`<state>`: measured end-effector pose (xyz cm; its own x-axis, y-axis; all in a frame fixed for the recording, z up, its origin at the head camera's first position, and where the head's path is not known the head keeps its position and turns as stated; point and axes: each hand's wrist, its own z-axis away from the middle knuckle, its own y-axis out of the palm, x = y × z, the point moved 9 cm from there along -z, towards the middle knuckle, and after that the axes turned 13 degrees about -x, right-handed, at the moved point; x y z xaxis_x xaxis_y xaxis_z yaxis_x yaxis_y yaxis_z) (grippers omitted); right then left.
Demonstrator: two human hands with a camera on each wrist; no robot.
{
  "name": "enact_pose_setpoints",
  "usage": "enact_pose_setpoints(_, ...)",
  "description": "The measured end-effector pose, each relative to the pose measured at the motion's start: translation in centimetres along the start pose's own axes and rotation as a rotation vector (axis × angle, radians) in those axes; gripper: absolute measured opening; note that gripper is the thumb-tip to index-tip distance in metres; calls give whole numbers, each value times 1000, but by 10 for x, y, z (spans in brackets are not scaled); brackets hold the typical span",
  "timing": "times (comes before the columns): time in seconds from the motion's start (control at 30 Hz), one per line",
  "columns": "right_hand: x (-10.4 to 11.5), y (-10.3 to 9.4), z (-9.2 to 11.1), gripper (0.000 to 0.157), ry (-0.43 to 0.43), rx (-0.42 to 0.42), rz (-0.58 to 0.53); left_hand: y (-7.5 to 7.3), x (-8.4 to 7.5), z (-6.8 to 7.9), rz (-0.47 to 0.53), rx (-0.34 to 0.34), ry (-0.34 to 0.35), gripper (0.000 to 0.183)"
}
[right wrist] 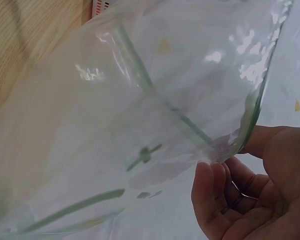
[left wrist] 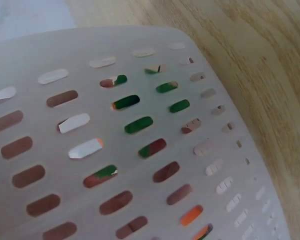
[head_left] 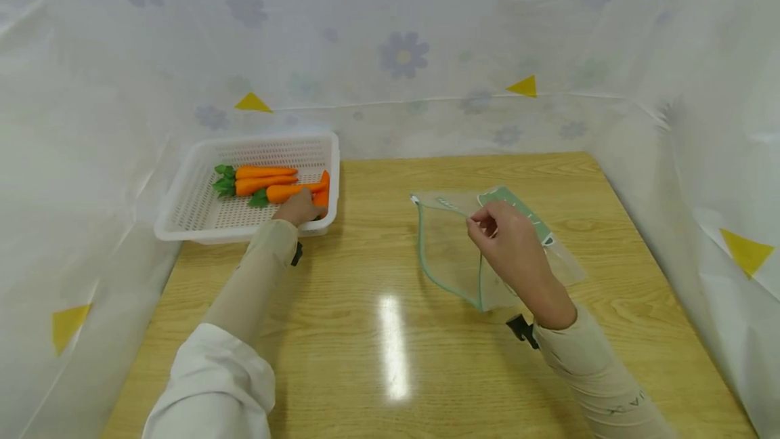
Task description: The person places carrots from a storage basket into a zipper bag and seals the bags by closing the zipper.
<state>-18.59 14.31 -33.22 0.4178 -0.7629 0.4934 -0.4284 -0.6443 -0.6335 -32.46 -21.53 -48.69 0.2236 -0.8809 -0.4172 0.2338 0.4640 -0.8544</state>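
Observation:
In the head view my left hand (head_left: 298, 207) reaches over the near right corner of a white basket (head_left: 173, 205). Its fingers grip the leafy end of a carrot (head_left: 324, 188) that leans by the right wall. Through the slots in the left wrist view, skin shows on both sides of the green leaves (left wrist: 138, 125). More carrots (head_left: 265, 181) with green tops lie beside it. My right hand (head_left: 512, 239) pinches the rim of a clear zip bag (head_left: 447, 242) with green edging between thumb and fingers. The bag's mouth gapes toward the left, and nothing shows inside.
The wooden table (head_left: 341, 330) carries the basket at the far left and the bag at the right. A pale flowered sheet (head_left: 402, 114) walls the back and sides, with yellow triangles (head_left: 524, 87) stuck on it.

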Motion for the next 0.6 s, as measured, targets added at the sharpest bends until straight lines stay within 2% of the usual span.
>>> enact_pose_setpoints(0.13,2,-1,-1,8,-4,-1,-3,-3,0,-1,-17,-48,10,43)
enact_pose_setpoints(0.37,2,-1,-1,7,1,1,-7,-18,-7,7,2,-176,62,56)
enact_pose_setpoints(0.5,2,-2,0,7,0,-2,-6,-29,-12,12,6,-265,110,51)
enact_pose_setpoints(0.6,2,-2,1,7,-4,-4,-8,-33,-14,17,19,-291,133,45)
